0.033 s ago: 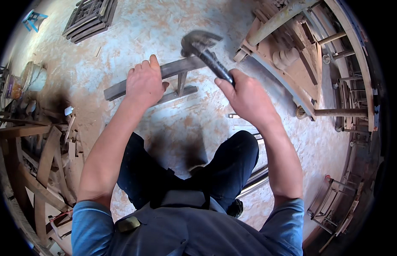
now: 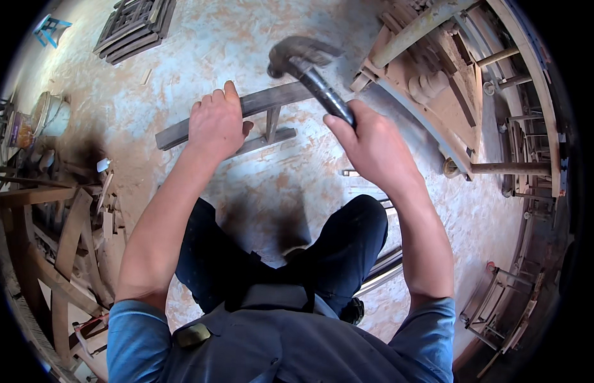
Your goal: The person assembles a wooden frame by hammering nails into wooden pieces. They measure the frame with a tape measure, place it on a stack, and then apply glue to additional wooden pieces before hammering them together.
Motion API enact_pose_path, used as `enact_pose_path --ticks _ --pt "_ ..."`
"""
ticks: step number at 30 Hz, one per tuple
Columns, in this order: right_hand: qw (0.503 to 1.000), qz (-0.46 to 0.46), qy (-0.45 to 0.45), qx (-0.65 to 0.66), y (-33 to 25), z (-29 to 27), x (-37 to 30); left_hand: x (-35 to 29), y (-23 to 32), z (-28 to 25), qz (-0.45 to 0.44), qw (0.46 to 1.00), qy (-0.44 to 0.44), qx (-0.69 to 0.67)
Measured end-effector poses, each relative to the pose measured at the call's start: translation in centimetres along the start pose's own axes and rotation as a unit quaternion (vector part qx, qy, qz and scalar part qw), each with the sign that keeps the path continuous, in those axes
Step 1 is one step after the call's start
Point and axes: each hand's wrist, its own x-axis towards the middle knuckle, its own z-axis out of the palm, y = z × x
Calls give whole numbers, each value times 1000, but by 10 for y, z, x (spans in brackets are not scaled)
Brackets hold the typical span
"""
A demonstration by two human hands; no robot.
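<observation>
- Two bare hands reach forward over a pale, scuffed floor (image 2: 310, 172), seen from above by the person wearing the camera.
- The left hand (image 2: 215, 124) is closed over a dark wooden beam (image 2: 268, 99), gripping it left of its middle; the thumb juts out on the near side.
- The beam slants up from left to right, ahead of the person's knees. A short crosspiece (image 2: 271, 124) joins it to a lower bar (image 2: 265, 142) on its near side.
- The right hand (image 2: 377, 140) is wrapped around the dark handle of a claw hammer (image 2: 322, 91), thumb along the grip. The hammer's head, slightly blurred, is raised near the beam's right end and looks apart from it.
- Dark trousers (image 2: 345, 230) cover the person's bent, parted legs, below the hands.
- Far left, a stack of dark wooden frames (image 2: 134, 29) lies near a blue stool (image 2: 50, 29); nearer are a pale bucket (image 2: 56, 117) and piled timber (image 2: 67, 249).
- To the right stands large wooden framework (image 2: 511, 168).
</observation>
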Motion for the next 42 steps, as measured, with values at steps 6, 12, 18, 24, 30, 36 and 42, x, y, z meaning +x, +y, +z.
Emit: enact_pose_path --ticks 6,12,18,24,30,36,42 --pt "999 -1 -3 -32 34 29 0 -1 11 -9 14 1000 -22 -14" --pt "997 -39 18 -65 25 35 2 -13 -49 7 105 990 90 -38" --pt "997 -61 -31 -27 -5 59 -10 -30 -70 -16 -29 995 -91 -4" --pt "993 -110 -45 19 -53 43 -10 -31 -71 -19 -32 996 -88 0" --pt "991 -95 -84 -42 -43 68 11 -29 -68 -19 -30 997 -77 8" --pt "990 -102 -91 -40 -35 70 2 -30 -67 -16 -30 996 -85 13" --pt "997 -46 -63 -19 -15 39 -6 -21 -48 -15 4 999 -39 21"
